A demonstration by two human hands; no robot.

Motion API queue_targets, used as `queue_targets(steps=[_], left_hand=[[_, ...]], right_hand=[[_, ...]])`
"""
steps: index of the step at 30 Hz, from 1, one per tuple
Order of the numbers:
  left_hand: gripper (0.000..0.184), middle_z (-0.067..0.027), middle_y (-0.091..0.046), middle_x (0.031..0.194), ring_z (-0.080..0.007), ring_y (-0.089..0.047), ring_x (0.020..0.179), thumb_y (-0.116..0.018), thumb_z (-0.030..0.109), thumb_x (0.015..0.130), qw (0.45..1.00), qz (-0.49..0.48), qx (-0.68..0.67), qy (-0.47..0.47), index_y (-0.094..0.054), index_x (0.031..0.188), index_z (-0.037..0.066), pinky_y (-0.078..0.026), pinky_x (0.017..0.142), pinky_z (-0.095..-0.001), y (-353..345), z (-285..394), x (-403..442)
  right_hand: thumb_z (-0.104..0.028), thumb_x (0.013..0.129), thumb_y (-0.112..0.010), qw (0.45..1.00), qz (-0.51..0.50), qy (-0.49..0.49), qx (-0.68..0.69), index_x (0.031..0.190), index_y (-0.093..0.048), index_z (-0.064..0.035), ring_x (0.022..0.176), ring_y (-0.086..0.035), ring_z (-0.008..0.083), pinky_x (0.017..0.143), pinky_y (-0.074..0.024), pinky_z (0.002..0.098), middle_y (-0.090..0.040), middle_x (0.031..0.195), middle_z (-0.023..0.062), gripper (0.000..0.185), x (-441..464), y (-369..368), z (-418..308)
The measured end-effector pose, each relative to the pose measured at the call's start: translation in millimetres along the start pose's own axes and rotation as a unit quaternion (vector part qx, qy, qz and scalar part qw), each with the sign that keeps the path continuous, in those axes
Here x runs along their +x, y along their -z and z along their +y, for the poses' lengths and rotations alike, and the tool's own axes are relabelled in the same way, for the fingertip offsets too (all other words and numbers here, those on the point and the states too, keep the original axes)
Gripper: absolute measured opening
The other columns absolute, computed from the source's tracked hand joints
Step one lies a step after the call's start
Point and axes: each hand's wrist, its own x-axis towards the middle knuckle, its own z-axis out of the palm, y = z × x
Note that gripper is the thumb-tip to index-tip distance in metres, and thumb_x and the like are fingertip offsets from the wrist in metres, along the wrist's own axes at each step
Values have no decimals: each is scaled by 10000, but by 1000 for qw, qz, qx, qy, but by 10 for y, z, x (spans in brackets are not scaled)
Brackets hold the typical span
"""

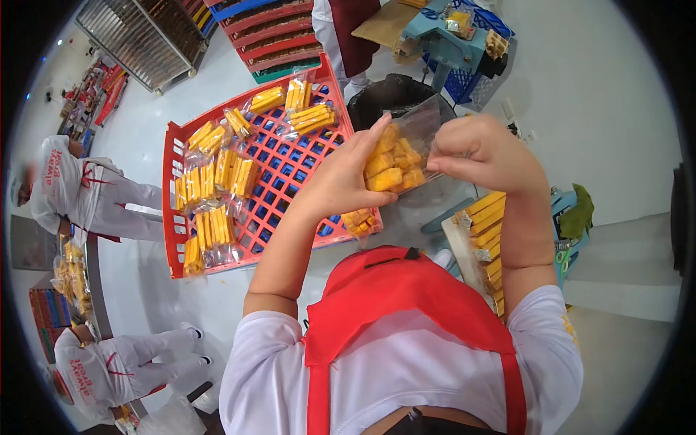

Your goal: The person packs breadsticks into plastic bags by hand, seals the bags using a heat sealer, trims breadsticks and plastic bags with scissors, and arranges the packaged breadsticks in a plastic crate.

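A clear plastic bag (395,158) of yellow-orange food chunks is held up in front of my chest. My left hand (346,172) grips the filled part from the left, with the thumb below and the fingers along the far side. My right hand (471,151) is curled, its thumb and index finger pinched at the bag's right edge. Below and left of the bag stands a red plastic crate (270,221) with a lattice bottom. Several clear packs of yellow sticks (217,226) lie in it. Another pack of chunks (359,221) sits at its near right corner, partly behind my left hand.
A bin with a black liner (373,98) stands beyond the bag. Yellow sticks lie in a pale tray (475,239) beside my right forearm. A light-blue machine (446,40) and stacked crates (268,32) are farther off. Two people (109,188) work at the left; another stands at the back.
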Motion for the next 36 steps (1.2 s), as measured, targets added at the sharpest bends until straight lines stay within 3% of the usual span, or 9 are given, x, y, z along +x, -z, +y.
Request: queue_targets(steps=[5,7,13,15,19,23,26,32,36], left_hand=[[787,-167,-317,1308,-254,-321,1206,-595,308,750,954,99,-284,-10,-154,1355,65,-291,972,-365,-211,-657,-80],[665,-192,-314,1300,-255,-322,1206,-457,406,848,783,178,-543,246,-173,1347,71,-317,957,-388,-470,-856,-130],[680,-230,-403,1223,-321,-438,1107,-343,556,838,573,163,-737,318,-273,1302,64,-355,914,-478,-649,-824,-246],[674,-191,-448,1201,-315,-457,1082,-292,596,828,387,71,-878,271,-347,1269,90,-335,905,-516,-691,-618,-273],[683,-119,-460,1220,-305,-458,1098,-252,627,816,486,45,-847,208,-396,1242,113,-366,874,-480,-784,-655,-354],[635,-117,-504,1160,-272,-509,1028,-288,592,830,411,53,-905,97,-437,1191,92,-428,839,-425,-635,-790,-376],[593,-134,-524,1122,-278,-530,995,-315,549,845,543,158,-815,126,-463,1147,60,-424,859,-412,-513,-783,-378],[556,-148,-569,1019,-258,-565,920,-320,480,879,608,176,-756,167,-497,1065,-12,-453,820,-370,-318,-694,-416],[517,-132,-583,982,-239,-580,883,-346,457,881,631,171,-734,184,-508,1050,-4,-464,797,-358,-328,-789,-505]], right_hand=[[-1,715,-602,981,121,112,106,680,-560,43,886,-570,196,709,-442,280,-580,1002,174,70,-38,-144,77],[-1,721,-606,961,187,67,193,698,-574,44,1010,-533,256,804,-434,308,-495,1166,203,60,-50,-232,149],[9,749,-587,900,290,40,322,769,-587,50,1088,-479,237,885,-375,319,-455,1219,188,46,-62,-441,275],[24,762,-567,899,307,43,310,788,-592,47,1094,-472,260,888,-386,342,-432,1237,194,43,-47,-467,304],[10,780,-546,887,337,33,316,825,-619,36,1098,-469,236,899,-366,319,-449,1215,206,90,-52,-489,275],[-15,803,-521,907,140,94,387,983,-592,24,1113,-455,232,908,-357,310,-469,1192,210,197,-254,-364,293],[-38,818,-505,802,16,-23,597,1162,-478,21,1021,-516,187,849,-404,283,-538,1107,171,350,-335,-371,262],[-95,721,-675,964,54,-103,240,1290,-372,-148,595,-485,40,529,-392,176,-521,729,18,647,-291,-707,239],[-72,702,-682,936,20,-111,332,1291,-362,-126,596,-481,36,513,-379,166,-506,692,4,672,-340,-847,328]])
